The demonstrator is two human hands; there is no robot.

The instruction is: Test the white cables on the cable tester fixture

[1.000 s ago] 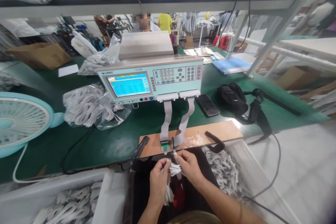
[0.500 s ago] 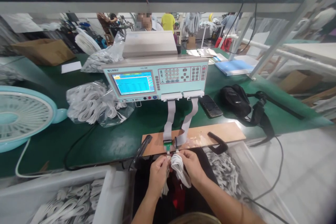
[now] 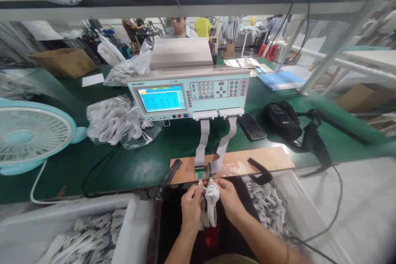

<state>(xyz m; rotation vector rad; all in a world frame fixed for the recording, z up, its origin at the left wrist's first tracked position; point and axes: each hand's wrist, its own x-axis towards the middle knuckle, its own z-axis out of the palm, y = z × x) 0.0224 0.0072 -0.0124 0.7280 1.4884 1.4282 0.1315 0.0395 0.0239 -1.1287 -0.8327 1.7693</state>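
My left hand (image 3: 192,205) is closed, its thumb and fingertips pinching a cable end just below a small green circuit board (image 3: 200,173). Strands of a bundled cable hang under that hand. In my right hand (image 3: 229,199), also closed, is a coiled white cable (image 3: 212,202), held close to its upper end at the second dark connector (image 3: 210,169). Two grey ribbon cables (image 3: 202,142) run from these ends up to a bench tester (image 3: 192,95) with a lit blue screen. My fingers hide how the plugs sit.
A tan board (image 3: 278,160) lies along the edge of the green table (image 3: 148,173). Bins of cables stand at the left (image 3: 131,210) and right (image 3: 305,198). A phone (image 3: 252,127), black bag (image 3: 281,120), bagged cables (image 3: 108,119) and fan (image 3: 34,136) surround the tester.
The view has shifted slightly, so the scene sits further right. The white coil now hangs straighter down between my hands. Both hands stay at the connectors.
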